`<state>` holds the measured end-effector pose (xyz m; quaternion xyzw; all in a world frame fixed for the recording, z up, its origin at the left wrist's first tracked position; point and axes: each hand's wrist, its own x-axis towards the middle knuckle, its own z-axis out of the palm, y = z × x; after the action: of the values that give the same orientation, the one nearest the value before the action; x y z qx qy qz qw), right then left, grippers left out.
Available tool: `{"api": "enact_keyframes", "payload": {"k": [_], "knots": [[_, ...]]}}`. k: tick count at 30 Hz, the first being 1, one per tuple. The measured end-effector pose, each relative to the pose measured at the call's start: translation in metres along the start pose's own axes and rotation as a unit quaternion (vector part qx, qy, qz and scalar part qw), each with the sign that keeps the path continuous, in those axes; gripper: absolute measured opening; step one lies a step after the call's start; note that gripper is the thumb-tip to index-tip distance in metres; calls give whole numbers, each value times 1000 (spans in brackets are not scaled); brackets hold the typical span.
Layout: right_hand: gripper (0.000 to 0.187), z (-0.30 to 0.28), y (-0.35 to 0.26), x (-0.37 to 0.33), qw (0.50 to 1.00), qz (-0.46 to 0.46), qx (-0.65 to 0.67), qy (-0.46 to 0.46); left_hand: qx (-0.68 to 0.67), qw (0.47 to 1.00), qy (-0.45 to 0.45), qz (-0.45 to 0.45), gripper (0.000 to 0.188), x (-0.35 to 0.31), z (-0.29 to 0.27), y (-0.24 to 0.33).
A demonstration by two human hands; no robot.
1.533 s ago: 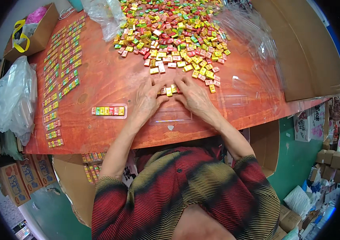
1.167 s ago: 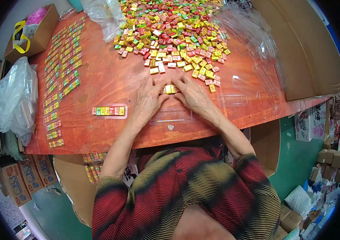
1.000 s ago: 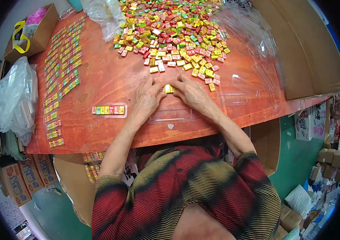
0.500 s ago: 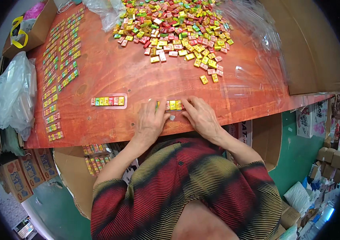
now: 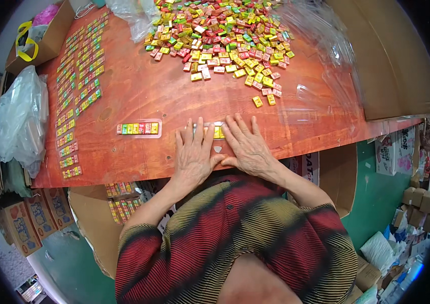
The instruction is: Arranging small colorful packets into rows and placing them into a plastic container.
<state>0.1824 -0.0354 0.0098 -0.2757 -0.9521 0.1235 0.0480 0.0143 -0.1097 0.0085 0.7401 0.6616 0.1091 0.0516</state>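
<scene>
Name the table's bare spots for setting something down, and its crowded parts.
Bare wood shows between the rows of small boxes and the filled tray, and between the heap of boxes and the left hand and right hand. Crowded: far middle, under that heap; right side, under clear plastic; beneath the hands.

Has a heap of boxes [image 5: 225, 43] on the table [image 5: 139, 91] at top centre, a carton [image 5: 397, 66] at upper right. Below the heap, at centre, has the left hand [image 5: 192, 156] and right hand [image 5: 249, 148] side by side over a row [image 5: 219, 133]. Has a tray [image 5: 159, 128] left of them, ranks of boxes [image 5: 91, 76] farther left, a bag [image 5: 20, 119] at the table's left edge. Has a second tray [image 5: 298, 115] right of the right hand.
</scene>
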Motion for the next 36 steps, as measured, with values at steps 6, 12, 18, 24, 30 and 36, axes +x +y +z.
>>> {"api": "enact_keyframes", "payload": {"k": [6,12,18,24,30,36], "knots": [[70,11,-12,14,966,-60,249,23,-26,998,-22,-47,68,-12,6,-2],[48,-5,14,12,856,56,504,106,29,998,2,-55,63,-29,4,-28],[41,-8,53,-12,943,90,192,256,35,996,6,-76,53,-25,-15,-37],[43,-25,50,25,973,143,17,179,71,992,17,-103,60,-22,-22,-28],[49,-8,35,39,986,112,-19,120,24,999,3,-35,69,-20,-11,-32],[51,14,30,42,995,57,-1,82,0,996,5,-86,70,-53,-6,-18]]}}
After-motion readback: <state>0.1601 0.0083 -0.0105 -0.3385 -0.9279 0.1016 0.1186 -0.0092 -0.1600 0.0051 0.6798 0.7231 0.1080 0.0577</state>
